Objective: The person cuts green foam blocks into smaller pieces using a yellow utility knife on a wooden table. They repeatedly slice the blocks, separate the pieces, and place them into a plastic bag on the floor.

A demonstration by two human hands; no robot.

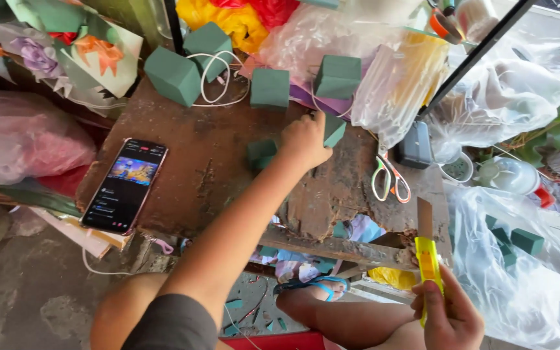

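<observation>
You've got a phone (124, 185) lit up at 9 o'clock on the worn wooden table (215, 162), scissors (389, 178) with white handles over at 3, a white cable (218, 81) looped at 12, and clear plastic bags (533, 285) down at 4.

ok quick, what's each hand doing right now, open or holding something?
Left hand: closed over a green foam block on the wooden table.
Right hand: closed, holding a yellow utility knife.

Bright daylight, soft shadows, slight edge distortion.
</observation>
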